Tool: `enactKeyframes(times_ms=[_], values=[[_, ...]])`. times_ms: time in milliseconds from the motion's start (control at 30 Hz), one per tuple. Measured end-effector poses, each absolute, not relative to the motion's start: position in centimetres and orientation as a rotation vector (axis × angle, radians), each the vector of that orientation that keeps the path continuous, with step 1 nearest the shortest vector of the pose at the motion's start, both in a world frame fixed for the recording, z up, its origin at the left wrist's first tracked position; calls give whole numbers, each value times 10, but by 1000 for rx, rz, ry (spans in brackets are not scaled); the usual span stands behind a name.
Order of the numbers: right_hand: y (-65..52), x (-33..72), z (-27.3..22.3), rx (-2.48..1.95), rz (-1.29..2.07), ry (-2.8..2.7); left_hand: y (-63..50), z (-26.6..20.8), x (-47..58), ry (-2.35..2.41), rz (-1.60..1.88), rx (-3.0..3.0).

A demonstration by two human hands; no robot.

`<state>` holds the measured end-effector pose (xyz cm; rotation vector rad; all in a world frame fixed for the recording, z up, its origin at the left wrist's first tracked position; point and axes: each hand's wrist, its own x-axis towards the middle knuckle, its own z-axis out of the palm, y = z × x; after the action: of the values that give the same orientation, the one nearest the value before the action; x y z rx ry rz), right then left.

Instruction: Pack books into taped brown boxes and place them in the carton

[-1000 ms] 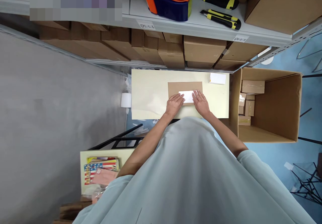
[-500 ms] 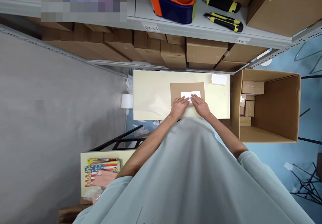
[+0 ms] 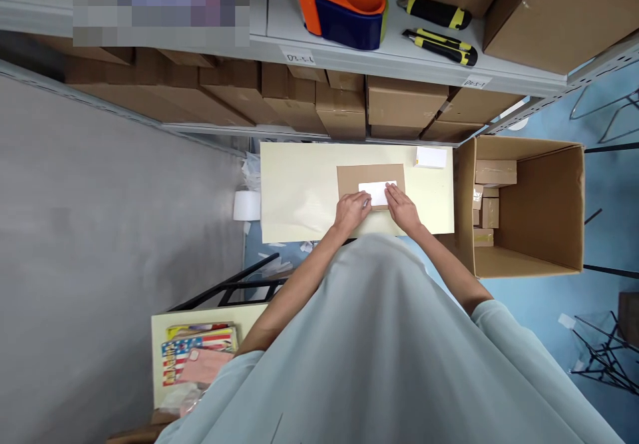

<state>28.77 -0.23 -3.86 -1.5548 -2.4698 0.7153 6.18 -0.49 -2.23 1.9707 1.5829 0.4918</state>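
Observation:
A white label lies on a flat brown cardboard piece on the cream table. My left hand rests at the label's left edge, fingers bent and pointing inward, touching the surface without lifting anything. Over the label's right end my right hand lies with its fingers stretched out flat. Neither hand visibly grips anything. A small white box sits at the table's far right corner.
An open carton holding several small boxes stands right of the table. Ahead, a grey shelf bears an orange-and-blue tape dispenser and two utility knives. Magazines lie on a side table at lower left.
My hands have slid apart along the label, baring its middle. The fingers of my left hand are more bent. The whole view has shifted slightly.

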Motion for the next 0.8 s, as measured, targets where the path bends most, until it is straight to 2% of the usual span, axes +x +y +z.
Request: enactKeyframes(times_ms=[233, 333, 433, 600, 800], values=[[-6, 297, -35, -1740, 727, -2285, -12, -26, 35, 1540, 551, 1841], [-10, 311, -38, -1906, 789, -2012, -18, -34, 9, 1740, 645, 1686], [-16, 320, -44, -1990, 993, -1654, -23, -46, -11, 1845, 624, 1392], [-28, 307, -43, -1927, 1288, -1299, -30, -57, -17, 1461, 599, 1042], [-34, 281, -18, -1850, 1208, -1270, -24, -49, -24, 1360, 751, 1006]])
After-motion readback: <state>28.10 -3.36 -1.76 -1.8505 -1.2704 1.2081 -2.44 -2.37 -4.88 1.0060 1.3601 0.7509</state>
